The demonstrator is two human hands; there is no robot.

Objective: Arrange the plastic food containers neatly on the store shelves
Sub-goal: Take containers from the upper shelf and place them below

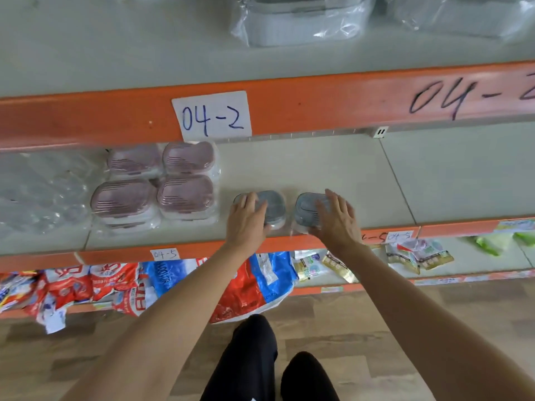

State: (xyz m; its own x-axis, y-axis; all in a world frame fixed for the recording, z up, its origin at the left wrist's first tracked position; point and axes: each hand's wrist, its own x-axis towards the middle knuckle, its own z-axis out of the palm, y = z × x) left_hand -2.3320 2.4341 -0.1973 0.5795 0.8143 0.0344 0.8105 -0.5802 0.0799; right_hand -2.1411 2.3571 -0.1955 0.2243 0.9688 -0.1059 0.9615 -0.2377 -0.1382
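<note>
Right now your two grey-lidded containers sit side by side near the front edge of the middle shelf [318, 166], a narrow strip of bare shelf between them. The left grey container [273, 208] lies lid up, its long axis running roughly left to right along the shelf edge. The right grey container [307, 211] also lies lid up, turned slightly, so its long axis slants a little toward the back right. Both are wrapped in clear plastic.

Your left hand [247, 221] rests flat on the left container's lid, fingers straight and spread a little, pointing toward the back of the shelf. Your right hand [337, 219] lies the same way on the right container, fingers extended over the lid; whether the thumb hooks the near side, you cannot tell.

Just to the left, four pink-lidded containers [185, 192] stand in a two-by-two block, lids up, also in clear wrap. Above them a paper label [212, 115] reading "04-2" hangs on the orange shelf rail [304, 102]. On the shelf below lie red and blue packets [121, 280].
</note>
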